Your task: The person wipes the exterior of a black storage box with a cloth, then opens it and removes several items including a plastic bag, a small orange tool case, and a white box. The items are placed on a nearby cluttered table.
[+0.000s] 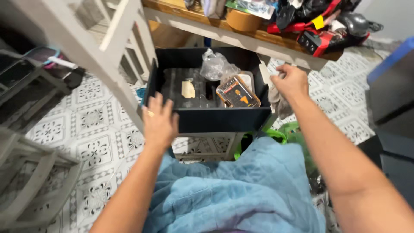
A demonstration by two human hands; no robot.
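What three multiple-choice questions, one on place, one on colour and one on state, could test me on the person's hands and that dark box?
1. Where does the left hand rest?
A. On the front left corner of the dark blue rectangular box
B. On the wooden shelf
C. On the blue cloth

2. What colour is the small clear-lidded plastic case in the box?
A. Green
B. Orange
C. White

3. What state is the box in?
A. Shut with a lid
B. Turned upside down
C. Open at the top

Answers: 1 A, the fingers lie over the box's front left edge. 2 B, orange shows through its clear lid. 3 C, the crumpled clear plastic bag and the case inside are in plain sight; the right hand is at the box's right side.
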